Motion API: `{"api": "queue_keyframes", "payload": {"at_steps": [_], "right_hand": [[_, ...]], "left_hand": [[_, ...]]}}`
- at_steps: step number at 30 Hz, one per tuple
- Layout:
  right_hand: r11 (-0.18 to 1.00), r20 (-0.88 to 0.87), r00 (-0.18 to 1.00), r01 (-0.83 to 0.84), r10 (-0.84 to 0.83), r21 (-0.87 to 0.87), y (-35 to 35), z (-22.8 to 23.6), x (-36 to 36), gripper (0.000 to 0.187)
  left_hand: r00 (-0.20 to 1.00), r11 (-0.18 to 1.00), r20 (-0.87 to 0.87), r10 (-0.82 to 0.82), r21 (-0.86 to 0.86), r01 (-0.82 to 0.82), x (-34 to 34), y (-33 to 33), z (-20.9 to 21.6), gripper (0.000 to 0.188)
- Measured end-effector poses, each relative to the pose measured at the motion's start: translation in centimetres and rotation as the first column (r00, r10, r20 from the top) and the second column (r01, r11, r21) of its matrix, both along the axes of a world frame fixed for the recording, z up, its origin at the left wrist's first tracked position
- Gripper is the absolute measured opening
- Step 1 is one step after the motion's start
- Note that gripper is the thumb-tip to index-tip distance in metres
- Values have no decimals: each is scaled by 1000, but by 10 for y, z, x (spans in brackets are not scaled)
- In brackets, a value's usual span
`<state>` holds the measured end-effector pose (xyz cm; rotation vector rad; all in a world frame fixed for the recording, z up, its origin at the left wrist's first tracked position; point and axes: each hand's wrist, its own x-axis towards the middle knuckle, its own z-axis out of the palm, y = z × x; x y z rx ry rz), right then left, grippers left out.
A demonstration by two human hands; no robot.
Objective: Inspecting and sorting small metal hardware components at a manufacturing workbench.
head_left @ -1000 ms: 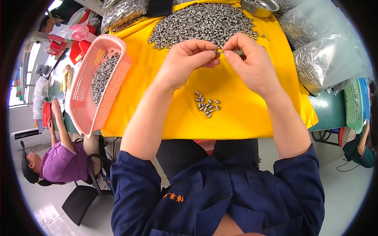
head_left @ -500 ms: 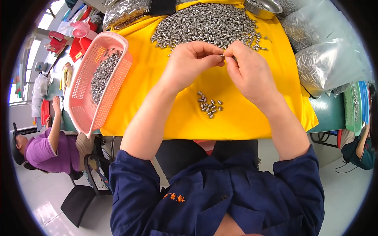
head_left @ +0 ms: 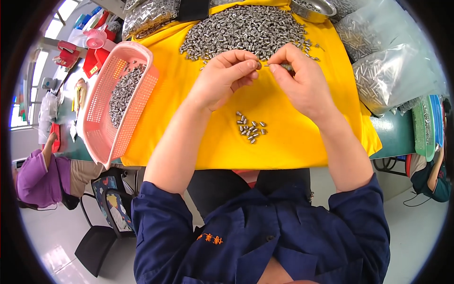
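My left hand [head_left: 224, 79] pinches a small silver metal piece [head_left: 258, 65] between thumb and fingertips, mostly hidden by them. Facing it, my right hand [head_left: 302, 81] is closed around a thin pointed tool [head_left: 266, 65]; its slim tip sticks out toward the metal piece, with a small gap between them. Something greenish shows under the right fingers, perhaps its handle. Below the hands, a small group of silver metal cylinders [head_left: 250, 130] lies on the yellow cloth [head_left: 213, 146]. Just beyond the hands spreads a large heap of similar small metal parts [head_left: 246, 31].
A pink plastic basket [head_left: 98, 135] with more metal parts stands at the left. Clear bags of metal parts [head_left: 378, 78] lie at the right, near a metal bowl [head_left: 316, 15]. A green basket [head_left: 420, 127] is farther right. A co-worker in purple [head_left: 40, 182] is at the left.
My hands have drawn slightly apart, so the thin tool's tip now shows clear of the metal piece. The co-worker in purple has moved farther left.
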<state>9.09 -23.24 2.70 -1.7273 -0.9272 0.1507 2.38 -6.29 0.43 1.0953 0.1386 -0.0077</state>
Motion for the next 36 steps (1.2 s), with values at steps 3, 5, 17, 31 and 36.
{"api": "queue_keyframes", "payload": {"at_steps": [3,5,17,31,36], "right_hand": [[1000,-44,999,-11,12,24,0,0,0,5],[999,-57,998,-16,18,31,0,0,0,5],[1000,230,973,24,-22,-7,1,3,-7,4],[992,-36,995,93,-90,85,-4,-1,11,8],[994,-60,995,79,-74,77,-3,4,8,8]], "left_hand": [[1000,992,4,-30,-124,30,-1,-6,0,12],[999,989,25,-30,-146,33,0,-8,0,11],[997,999,61,41,6,-41,0,-12,3,10],[922,411,107,-373,910,61,-38,-18,16,11],[993,96,115,15,989,-116,-12,13,16,14]]}}
